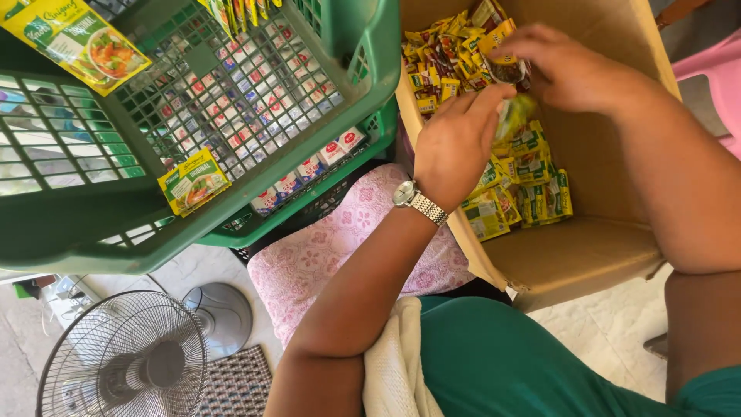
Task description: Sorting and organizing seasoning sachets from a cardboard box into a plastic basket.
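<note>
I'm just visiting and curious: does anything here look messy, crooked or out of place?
Mostly tidy. One small green and yellow seasoning packet lies alone and crooked on the rim of the green plastic basket, apart from the others. In the brown cardboard box, both hands work in a loose heap of yellow and green sachets.

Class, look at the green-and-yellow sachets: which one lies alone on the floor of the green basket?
The small sachet at the near edge of the green basket. The large sachet is at the top left corner; the rest are in the cardboard box.
</note>
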